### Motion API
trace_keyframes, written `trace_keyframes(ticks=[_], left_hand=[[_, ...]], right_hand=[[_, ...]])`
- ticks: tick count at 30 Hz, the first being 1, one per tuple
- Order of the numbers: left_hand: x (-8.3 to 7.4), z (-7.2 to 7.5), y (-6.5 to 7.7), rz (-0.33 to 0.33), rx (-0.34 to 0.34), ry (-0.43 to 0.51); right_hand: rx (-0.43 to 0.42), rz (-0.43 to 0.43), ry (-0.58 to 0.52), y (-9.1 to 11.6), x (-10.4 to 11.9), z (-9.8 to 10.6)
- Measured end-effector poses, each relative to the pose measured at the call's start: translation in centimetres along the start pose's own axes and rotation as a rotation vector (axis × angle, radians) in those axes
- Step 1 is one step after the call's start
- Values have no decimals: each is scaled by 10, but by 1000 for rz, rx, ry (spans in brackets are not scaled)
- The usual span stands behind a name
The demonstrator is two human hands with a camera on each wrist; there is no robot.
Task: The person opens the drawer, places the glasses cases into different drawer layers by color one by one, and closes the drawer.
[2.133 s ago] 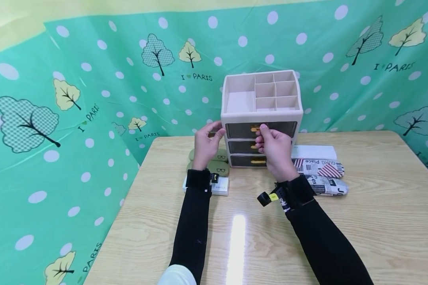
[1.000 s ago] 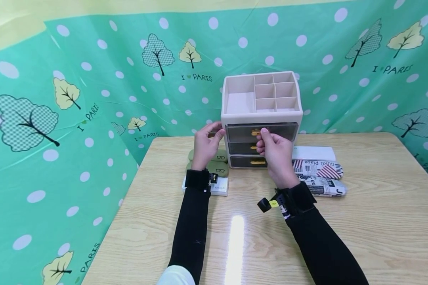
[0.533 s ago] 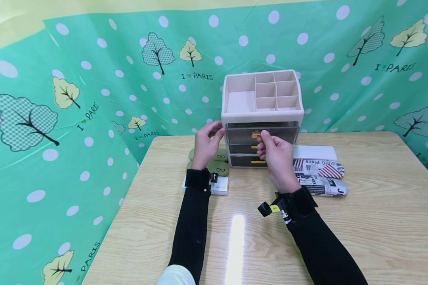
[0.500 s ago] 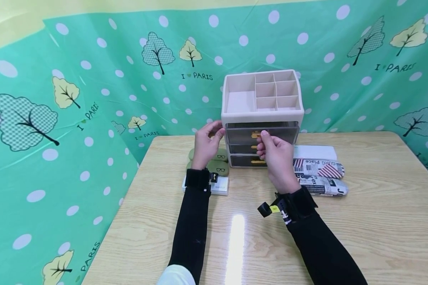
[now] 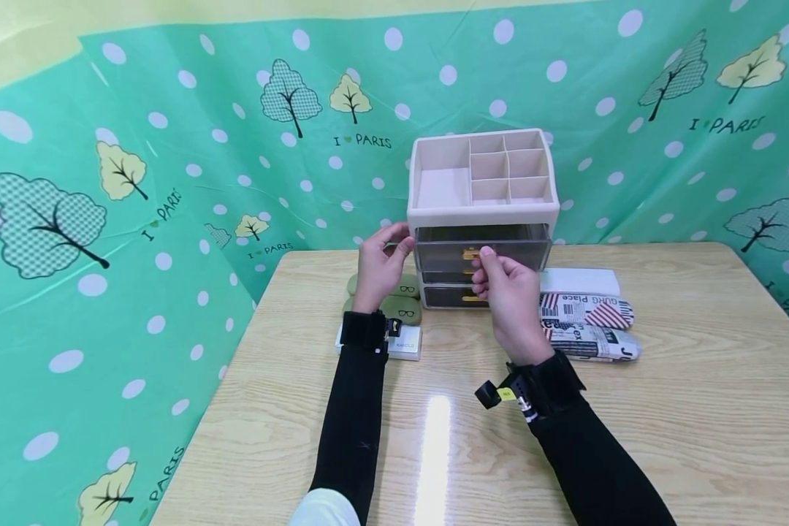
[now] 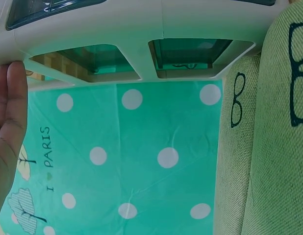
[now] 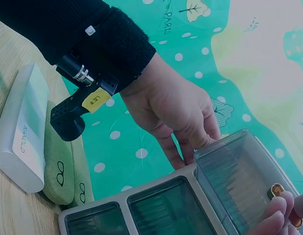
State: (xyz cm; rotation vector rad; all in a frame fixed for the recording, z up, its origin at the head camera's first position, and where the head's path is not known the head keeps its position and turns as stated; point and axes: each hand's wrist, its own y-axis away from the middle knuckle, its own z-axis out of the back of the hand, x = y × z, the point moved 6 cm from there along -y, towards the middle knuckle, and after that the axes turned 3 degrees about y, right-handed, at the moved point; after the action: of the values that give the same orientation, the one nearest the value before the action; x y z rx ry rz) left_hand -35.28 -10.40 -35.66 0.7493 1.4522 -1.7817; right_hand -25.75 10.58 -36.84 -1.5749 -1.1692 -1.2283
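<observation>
A cream desktop organizer with three smoky drawers and an upper tray of compartments stands at the back of the table. Its top drawer is partly pulled out, and nothing shows inside its clear walls in the right wrist view. My right hand pinches that drawer's gold handle between thumb and curled fingers. At the organizer's left side, my left hand rests with its fingertips against the wall. Extended fingers touch the frame's edge in the left wrist view. The lower two drawers are closed.
Left of the organizer lie two green glasses cases and a white box. On its right are a white case and two newsprint-patterned cases. A polka-dot cloth hangs right behind the table.
The top drawer has slid out toward me, opening a gap under the organizer's upper rim. My right hand has come back with its handle; my left hand has stayed in place.
</observation>
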Motion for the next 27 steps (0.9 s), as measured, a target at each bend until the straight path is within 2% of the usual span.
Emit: trace_keyframes(ticks=[3,5,10,12,16,24,27], left_hand=[[1,-1,0,-3,-8,-11],[-7,-1,1,-5,-12,-18],[-5,0,1,-26,1,-8],[4,0,-1,-29,2,-3],[3,-2,-1,2,-8,-12],[-24,-4,4,33,-14,-37],[-26,-2,5,34,-19,-50]], right_hand=[[0,-7,6,2,0,1],[-7,-15,0,3,-1,0],[-22,-9,-16,6,-1,-1],[-22,-1,-19,7,0,-1],[-10,-2,-13,10,0,0],[7,-9,19,15,0,2],[16,-6,17,17,-1,0]])
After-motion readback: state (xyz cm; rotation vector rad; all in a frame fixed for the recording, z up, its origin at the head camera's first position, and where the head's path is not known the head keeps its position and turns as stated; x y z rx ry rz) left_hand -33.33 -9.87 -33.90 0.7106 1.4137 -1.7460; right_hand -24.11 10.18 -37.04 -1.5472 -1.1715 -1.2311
